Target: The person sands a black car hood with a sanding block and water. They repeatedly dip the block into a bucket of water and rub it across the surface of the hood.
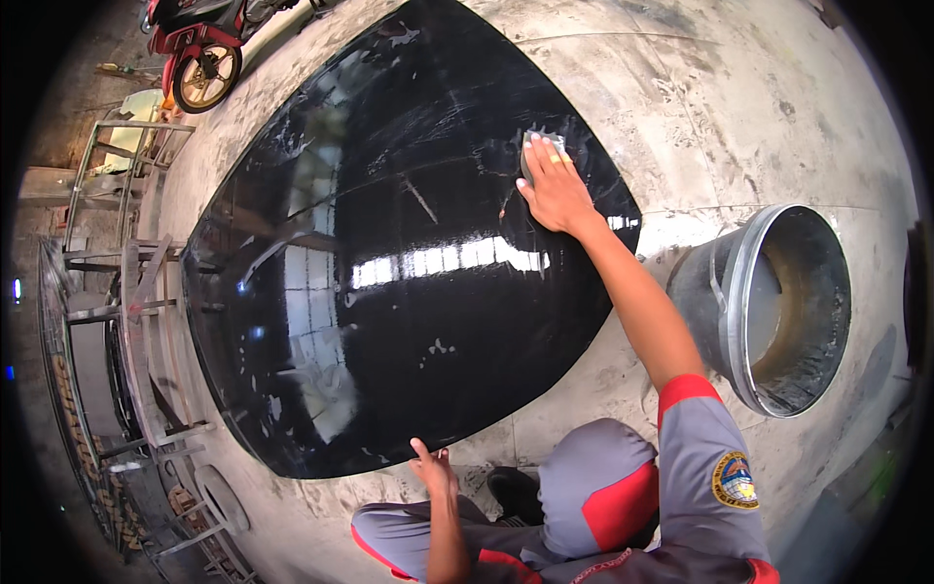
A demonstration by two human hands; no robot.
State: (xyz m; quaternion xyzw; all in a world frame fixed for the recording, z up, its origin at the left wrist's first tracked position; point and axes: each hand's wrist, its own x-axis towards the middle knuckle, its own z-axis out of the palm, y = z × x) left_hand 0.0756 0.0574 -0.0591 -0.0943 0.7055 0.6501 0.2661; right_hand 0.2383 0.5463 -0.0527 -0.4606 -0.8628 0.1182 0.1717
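Observation:
A glossy black car hood [418,321] lies before me, its surface wet-looking, streaked and full of window reflections. On its far right part, my right hand [556,190] lies nearly flat, fingers together and pointing away. Beneath those fingers is a thin grey sheet [531,167], probably sandpaper, pressed to the hood; the hand covers most of it. A yellow band shows on one finger. My left hand [435,469] is at the hood's near edge, thumb at the rim and the other fingers curled, partly hidden.
A grey metal bucket [705,277] with some cloudy liquid stands right of the hood on the stained concrete floor [671,88]. Metal frames [136,292] and a tyre [222,498] are along the left. A red motorcycle [199,58] is at the far left. My bent knees are close to the near edge.

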